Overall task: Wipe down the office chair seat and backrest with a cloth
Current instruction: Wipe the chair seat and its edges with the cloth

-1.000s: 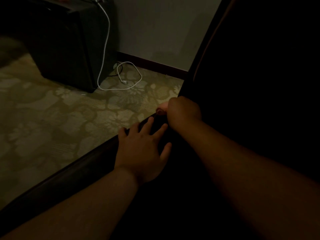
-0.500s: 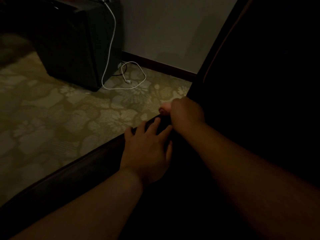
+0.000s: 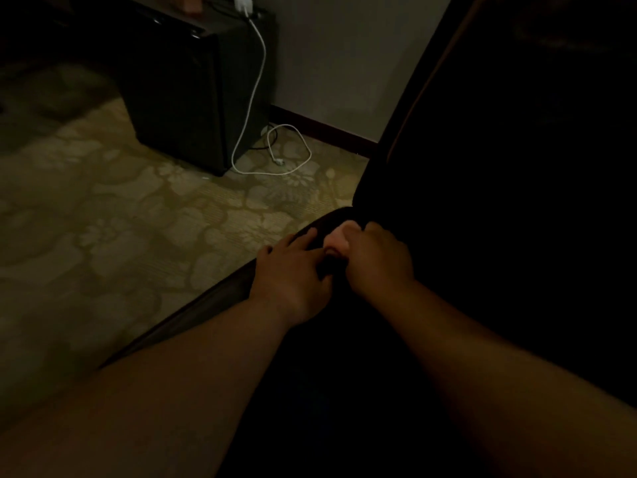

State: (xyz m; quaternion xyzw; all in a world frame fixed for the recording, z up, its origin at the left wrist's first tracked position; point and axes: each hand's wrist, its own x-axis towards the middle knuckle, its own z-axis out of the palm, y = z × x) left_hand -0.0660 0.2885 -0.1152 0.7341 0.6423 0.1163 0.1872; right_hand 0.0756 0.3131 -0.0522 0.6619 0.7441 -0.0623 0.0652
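Dark cabinet (image 3: 193,84) stands on patterned carpet (image 3: 103,236), against pale wall (image 3: 344,56). White cable (image 3: 256,81) drops from the cabinet's top down its right side, then loops on the carpet just right of the cabinet's base. Dark baseboard (image 3: 324,131) runs rightward from the cabinet along the wall's foot.

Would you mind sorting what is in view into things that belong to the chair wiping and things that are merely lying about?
Job: chair seat; backrest; pale cloth gripped by right hand; left hand resting on seat edge.
Lying about: white cable; dark cabinet; patterned carpet.

Two bare forearms, no sleeves visible, hands (image 3: 293,274) ungloved, no jewellery seen
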